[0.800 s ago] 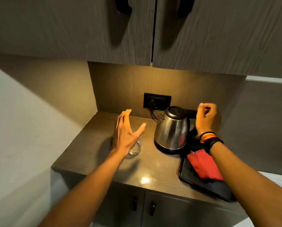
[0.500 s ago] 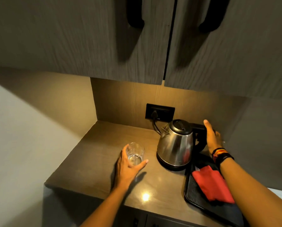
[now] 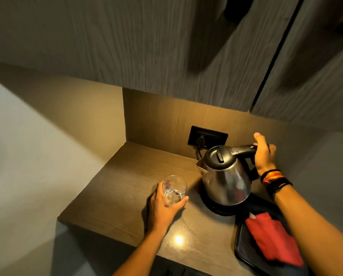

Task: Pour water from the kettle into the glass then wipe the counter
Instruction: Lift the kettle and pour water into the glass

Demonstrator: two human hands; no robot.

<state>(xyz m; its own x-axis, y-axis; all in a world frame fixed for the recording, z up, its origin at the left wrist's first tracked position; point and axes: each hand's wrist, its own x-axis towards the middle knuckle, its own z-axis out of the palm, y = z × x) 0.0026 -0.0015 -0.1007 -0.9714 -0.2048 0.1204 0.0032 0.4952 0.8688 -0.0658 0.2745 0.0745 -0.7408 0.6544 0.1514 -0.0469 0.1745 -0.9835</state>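
A steel kettle [image 3: 225, 179] with a black lid stands tilted toward the left over its black base [image 3: 216, 206], spout facing the glass. My right hand [image 3: 263, 154] is wrapped around its black handle. A clear glass [image 3: 173, 189] with a little water in it stands on the brown counter [image 3: 116, 188], left of the kettle. My left hand [image 3: 163, 207] grips the glass from the near side. A folded red cloth [image 3: 274, 240] lies on a black tray [image 3: 241, 248] at the counter's right end.
Grey wall cupboards [image 3: 166, 46] hang low over the counter. A black wall socket [image 3: 207, 136] with a plug and cord sits behind the kettle. A pale wall closes the left side. The counter's front edge runs below my left forearm.
My right hand has closed on the kettle handle and the kettle now leans left off its base. My left hand has closed around the glass. The camera has moved closer.
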